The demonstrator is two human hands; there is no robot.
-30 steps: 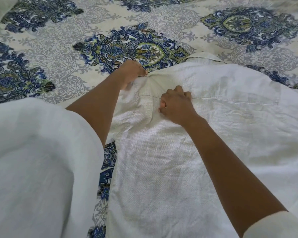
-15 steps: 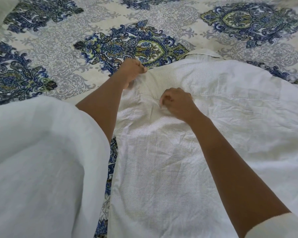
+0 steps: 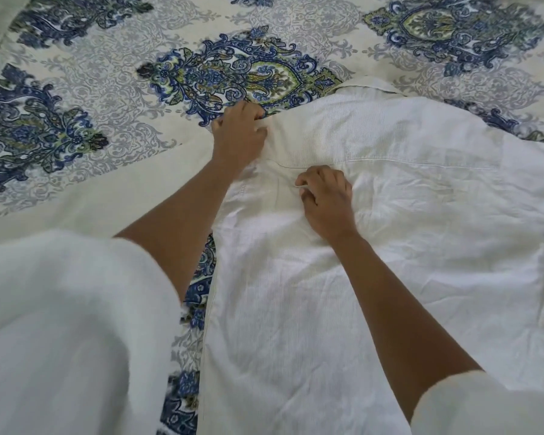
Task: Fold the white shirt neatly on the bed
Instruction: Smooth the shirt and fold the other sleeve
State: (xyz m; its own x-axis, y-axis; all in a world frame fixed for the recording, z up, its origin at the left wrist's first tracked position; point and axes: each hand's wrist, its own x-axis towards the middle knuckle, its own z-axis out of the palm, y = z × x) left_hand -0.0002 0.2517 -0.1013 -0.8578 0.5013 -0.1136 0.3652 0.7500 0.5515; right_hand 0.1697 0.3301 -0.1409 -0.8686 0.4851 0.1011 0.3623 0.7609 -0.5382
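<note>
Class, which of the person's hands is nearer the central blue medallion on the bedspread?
Left. The left hand grips the edge of the white shirt just below the medallion; the right hand pinches the shirt lower down, farther away.

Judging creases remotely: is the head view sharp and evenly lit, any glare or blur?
Head view: soft, even light, no glare; white shirt creases readable; left hand and right hand sharp; near left sleeve blurred, out of focus; bedspread pattern crisp.
</note>
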